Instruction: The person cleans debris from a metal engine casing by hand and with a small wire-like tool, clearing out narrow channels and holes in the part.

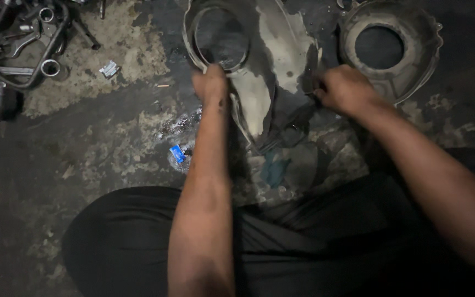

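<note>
A large grey metal cover with a round opening lay on the floor at upper centre of the frame. The left hand was closed on its rim just below the opening; the right hand was curled into a fist at the cover's right edge, what it held hidden. The hands were apart. A second round housing sat upper right, just beside the right hand. Wrenches lay in a pile upper left. A blue scrap lay on the stained concrete floor left of centre.
</note>
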